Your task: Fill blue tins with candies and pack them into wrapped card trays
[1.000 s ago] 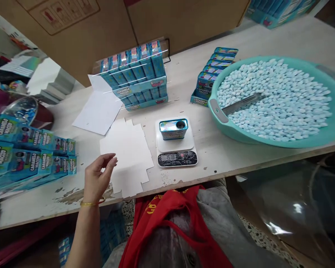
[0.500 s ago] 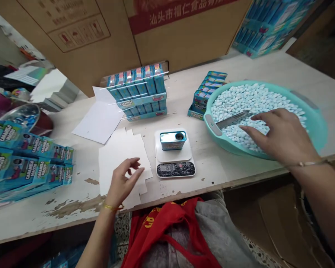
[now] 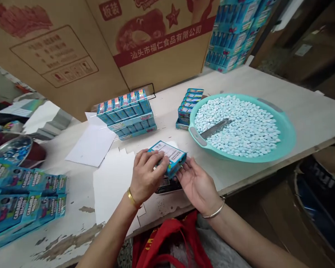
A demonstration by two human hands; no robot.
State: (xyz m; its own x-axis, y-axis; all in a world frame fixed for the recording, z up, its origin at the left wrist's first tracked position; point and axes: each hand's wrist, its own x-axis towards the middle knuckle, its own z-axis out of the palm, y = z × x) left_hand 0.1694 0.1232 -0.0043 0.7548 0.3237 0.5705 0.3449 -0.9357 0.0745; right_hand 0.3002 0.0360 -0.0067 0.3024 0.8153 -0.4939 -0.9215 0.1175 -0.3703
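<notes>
My left hand (image 3: 147, 173) is closed over a small blue tin (image 3: 171, 155) and holds it tilted above the kitchen scale. White printed panel faces up; the tin's dark narrow end points down to the right. My right hand (image 3: 199, 186) is palm up and cupped just below that end, its fingers stretched out and partly hidden by the tin. Whether it touches the tin I cannot tell. Beneath both hands the scale (image 3: 167, 187) shows only in part. To the right stands a turquoise basin (image 3: 289, 139) of pale blue candies (image 3: 248, 128), with a metal scoop (image 3: 216, 128) lying in them.
A display pack of blue boxes (image 3: 127, 115) and a small tray of tins (image 3: 188, 106) stand behind. White cards (image 3: 111, 182) lie at the left, near stacked blue cartons (image 3: 25, 201). A large cardboard box (image 3: 162, 74) lines the back.
The tin has been lifted off the scale into my left hand and tilted. My right hand has moved left from over the basin to the tin. The view has shifted.
</notes>
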